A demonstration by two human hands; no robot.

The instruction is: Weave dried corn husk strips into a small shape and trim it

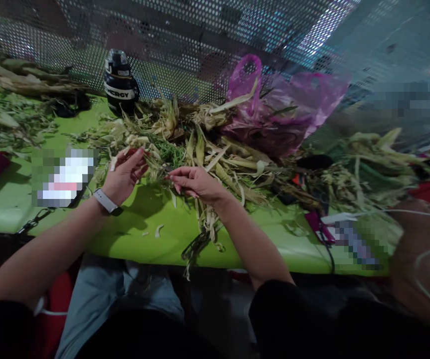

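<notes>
A long heap of dry, yellowish plant strips that look like corn husks (233, 172) lies across the green tabletop (136, 242). My left hand (125, 174), with a pale watch on the wrist, hovers at the near edge of the heap, palm turned inward and fingers loosely curled and apart. Facing it, my right hand (194, 182) has thumb and fingertips pinched together; what lies between them is too small to make out. Just beyond both hands sits a tuft of thin green shreds (168, 152). A bundle of limp strips (207, 219) hangs toward the table's front edge below my right wrist.
A black bottle (120, 89) and a pink plastic bag (275, 109) stand behind the heap, against perforated metal mesh (185, 60). A blurred-out phone (67, 177) lies left, and another phone (355, 242) right. A co-worker's arm (417, 244) rests at far right.
</notes>
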